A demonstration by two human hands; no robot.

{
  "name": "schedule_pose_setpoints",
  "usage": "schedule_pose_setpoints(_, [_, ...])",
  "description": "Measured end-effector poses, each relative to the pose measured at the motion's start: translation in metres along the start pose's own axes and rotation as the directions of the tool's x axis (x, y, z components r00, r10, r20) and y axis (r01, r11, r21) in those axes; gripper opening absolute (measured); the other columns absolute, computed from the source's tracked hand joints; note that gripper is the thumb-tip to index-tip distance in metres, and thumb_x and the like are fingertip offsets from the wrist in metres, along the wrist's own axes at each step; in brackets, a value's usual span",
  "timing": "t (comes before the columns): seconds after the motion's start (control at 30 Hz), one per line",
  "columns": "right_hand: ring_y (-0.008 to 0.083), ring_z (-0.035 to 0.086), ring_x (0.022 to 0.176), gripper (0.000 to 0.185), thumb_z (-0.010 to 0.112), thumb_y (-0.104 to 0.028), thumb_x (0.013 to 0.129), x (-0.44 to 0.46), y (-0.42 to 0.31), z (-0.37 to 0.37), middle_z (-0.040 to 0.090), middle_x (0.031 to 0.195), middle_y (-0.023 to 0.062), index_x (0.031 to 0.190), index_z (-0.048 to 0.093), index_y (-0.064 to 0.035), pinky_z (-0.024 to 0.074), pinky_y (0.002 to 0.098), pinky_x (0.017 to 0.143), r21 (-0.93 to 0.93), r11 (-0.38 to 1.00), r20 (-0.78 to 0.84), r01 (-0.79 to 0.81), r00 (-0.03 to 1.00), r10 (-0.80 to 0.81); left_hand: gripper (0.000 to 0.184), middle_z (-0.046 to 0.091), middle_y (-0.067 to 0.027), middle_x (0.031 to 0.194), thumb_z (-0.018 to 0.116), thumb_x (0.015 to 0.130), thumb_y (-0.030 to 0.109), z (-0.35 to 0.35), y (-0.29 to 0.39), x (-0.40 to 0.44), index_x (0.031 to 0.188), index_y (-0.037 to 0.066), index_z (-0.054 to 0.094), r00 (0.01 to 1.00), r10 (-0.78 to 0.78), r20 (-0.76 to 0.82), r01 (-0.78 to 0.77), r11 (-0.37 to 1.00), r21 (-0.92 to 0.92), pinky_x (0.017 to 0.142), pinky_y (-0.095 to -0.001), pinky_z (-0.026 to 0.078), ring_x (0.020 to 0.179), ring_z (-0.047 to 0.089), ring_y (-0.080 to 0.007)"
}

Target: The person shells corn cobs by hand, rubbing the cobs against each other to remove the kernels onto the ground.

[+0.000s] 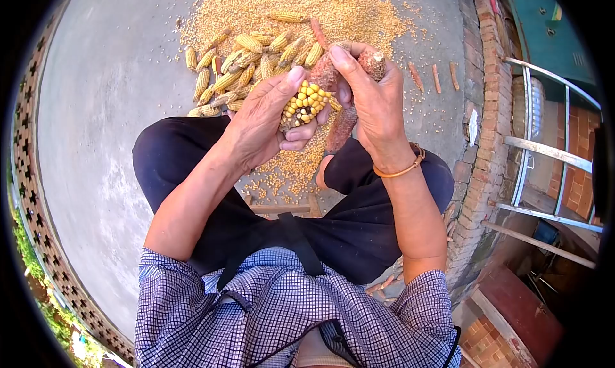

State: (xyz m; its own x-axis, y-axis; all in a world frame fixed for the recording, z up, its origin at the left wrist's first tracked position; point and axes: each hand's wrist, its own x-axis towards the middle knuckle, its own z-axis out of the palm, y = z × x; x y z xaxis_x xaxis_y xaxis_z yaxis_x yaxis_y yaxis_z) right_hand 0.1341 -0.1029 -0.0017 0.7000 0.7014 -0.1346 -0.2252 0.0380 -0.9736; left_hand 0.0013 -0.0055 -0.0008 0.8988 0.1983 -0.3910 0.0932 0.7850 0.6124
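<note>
My left hand (262, 115) is closed around a partly shelled ear of corn (306, 103), its yellow kernels facing up between my palms. My right hand (373, 96) is curled around a bare reddish cob (324, 73), thumb laid over it; I can't tell whether the rough piece past that thumb is the same cob. Unshelled ears (227, 80) lie heaped beyond my left fingers, loose kernels (359, 12) spread farther out. I judge that pressing too hard with a loose left hold could twist the ear free, or let the cob slip and scrape my fingertips.
</note>
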Motion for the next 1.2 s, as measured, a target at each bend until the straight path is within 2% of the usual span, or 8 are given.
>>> schedule_pose_setpoints(0.17, [0.0011, 0.047, 0.054, 0.021, 0.072, -0.020, 0.090, 0.000, 0.003, 0.000, 0.058, 0.065, -0.0037, 0.091, 0.068, 0.0010, 0.0411, 0.0178, 0.055, -0.081, 0.992, -0.005, 0.094, 0.995, -0.095, 0.044, 0.059, -0.0148, 0.082, 0.038, 0.105, 0.042, 0.001, 0.002, 0.000, 0.112, 0.001, 0.050, 1.000, -0.025, -0.004, 0.025, 1.000, 0.000, 0.036, -0.0186, 0.030, 0.044, 0.041, -0.0079])
schedule_pose_setpoints(0.27, [0.0014, 0.047, 0.054, 0.020, 0.071, -0.020, 0.090, -0.001, -0.002, 0.000, 0.057, 0.063, -0.0038, 0.090, 0.068, 0.0006, 0.0417, 0.0179, 0.057, -0.048, 0.998, 0.014, 0.034, 0.999, -0.033, 0.046, 0.059, -0.0141, 0.082, 0.037, 0.105, 0.043, -0.001, 0.001, 0.000, 0.113, 0.000, 0.051, 1.000, -0.012, 0.011, 0.011, 1.000, 0.012, 0.037, -0.0193, 0.032, 0.044, 0.042, -0.0086])
schedule_pose_setpoints(0.37, [0.0022, 0.046, 0.055, 0.019, 0.069, -0.021, 0.091, -0.001, 0.002, -0.002, 0.061, 0.072, -0.0034, 0.098, 0.067, -0.0035, 0.0339, 0.0185, 0.049, -0.037, 0.998, 0.064, 0.050, 0.997, -0.047, 0.048, 0.060, -0.0137, 0.083, 0.037, 0.105, 0.044, -0.002, -0.001, 0.001, 0.116, 0.000, 0.052, 0.999, 0.032, 0.015, -0.032, 0.999, 0.041, 0.040, -0.0211, 0.037, 0.048, 0.047, -0.0097])
schedule_pose_setpoints(0.57, [0.0015, 0.047, 0.056, 0.016, 0.069, -0.020, 0.091, -0.002, 0.000, 0.003, 0.061, 0.072, -0.0038, 0.096, 0.066, -0.0050, 0.0355, 0.0177, 0.049, -0.074, 0.997, 0.040, 0.009, 0.999, -0.007, 0.049, 0.060, -0.0113, 0.087, 0.041, 0.104, 0.044, -0.001, -0.004, 0.001, 0.119, -0.001, 0.052, 0.984, 0.167, 0.061, -0.175, 0.971, 0.160, 0.048, -0.0227, 0.043, 0.059, 0.053, -0.0105])
schedule_pose_setpoints(0.77, [0.0031, 0.057, 0.067, 0.013, 0.071, -0.011, 0.088, -0.002, 0.004, 0.010, 0.066, 0.072, 0.0023, 0.084, 0.064, -0.0007, 0.0488, 0.0198, 0.067, -0.058, 0.996, -0.022, 0.069, 0.997, -0.071, 0.045, 0.057, -0.0079, 0.085, 0.043, 0.104, 0.040, -0.004, -0.006, -0.001, 0.116, -0.002, 0.053, 0.978, 0.171, 0.120, -0.196, 0.951, 0.240, 0.046, -0.0200, 0.034, 0.057, 0.044, -0.0072])
schedule_pose_setpoints(0.87, [-0.0004, 0.046, 0.055, 0.012, 0.070, -0.015, 0.090, -0.002, 0.008, 0.009, 0.062, 0.073, -0.0037, 0.092, 0.064, -0.0052, 0.0356, 0.0169, 0.048, -0.117, 0.990, -0.038, 0.079, 0.996, -0.084, 0.043, 0.057, -0.0082, 0.083, 0.041, 0.105, 0.040, -0.004, -0.010, 0.001, 0.114, -0.001, 0.053, 0.982, 0.157, 0.107, -0.175, 0.966, 0.189, 0.046, -0.0194, 0.031, 0.055, 0.041, -0.0063])
schedule_pose_setpoints(1.07, [-0.0007, 0.049, 0.057, 0.010, 0.071, -0.012, 0.089, -0.003, 0.014, 0.010, 0.061, 0.072, -0.0040, 0.091, 0.064, -0.0047, 0.0365, 0.0168, 0.049, -0.116, 0.975, -0.084, 0.190, 0.976, -0.200, 0.042, 0.058, -0.0098, 0.080, 0.039, 0.105, 0.039, -0.001, -0.015, 0.004, 0.109, 0.000, 0.053, 0.995, 0.098, 0.018, -0.099, 0.993, 0.060, 0.042, -0.0200, 0.031, 0.051, 0.042, -0.0066])
schedule_pose_setpoints(1.2, [-0.0008, 0.048, 0.057, 0.010, 0.071, -0.012, 0.089, -0.005, 0.005, 0.008, 0.061, 0.073, -0.0044, 0.090, 0.065, -0.0047, 0.0362, 0.0165, 0.049, -0.138, 0.984, -0.089, 0.111, 0.988, -0.124, 0.041, 0.058, -0.0095, 0.080, 0.039, 0.105, 0.039, 0.006, -0.007, 0.004, 0.109, 0.000, 0.053, 0.998, 0.070, 0.003, -0.070, 0.996, 0.050, 0.041, -0.0206, 0.031, 0.051, 0.043, -0.0071])
